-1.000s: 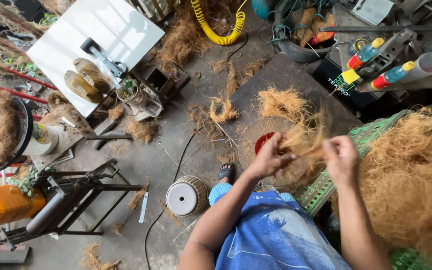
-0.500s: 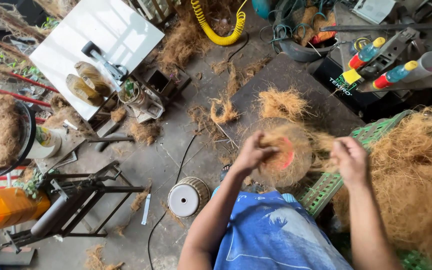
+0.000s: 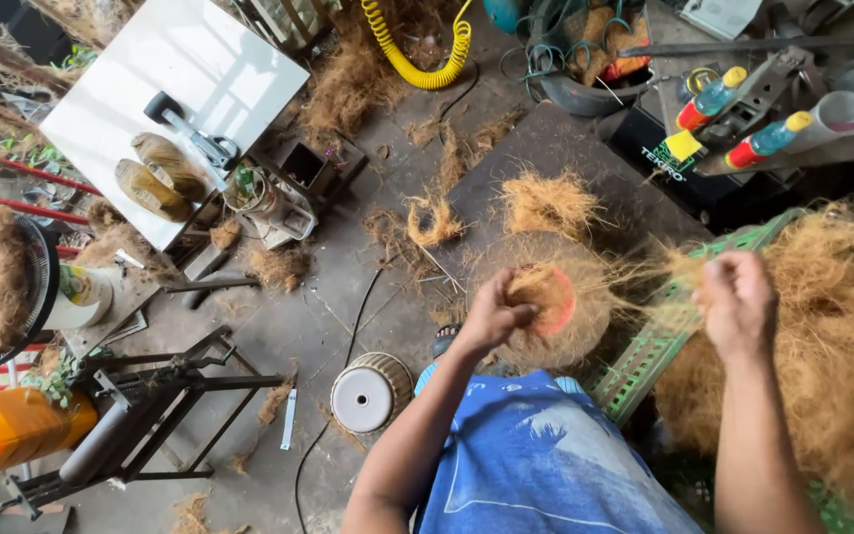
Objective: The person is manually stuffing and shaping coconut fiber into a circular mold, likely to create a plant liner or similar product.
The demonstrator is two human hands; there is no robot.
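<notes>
You are lining the round fibre-covered pot (image 3: 546, 302) by your knees: your left hand (image 3: 494, 314) presses its rim with closed fingers, your right hand (image 3: 738, 302) pinches loose fibre strands (image 3: 669, 282), which I think must be laid on evenly.

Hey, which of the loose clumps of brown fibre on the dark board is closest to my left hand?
The round fibre-covered ball right under your left hand; your fingers press on it. The fluffy clump and the small tuft lie farther up the board, untouched.
</notes>
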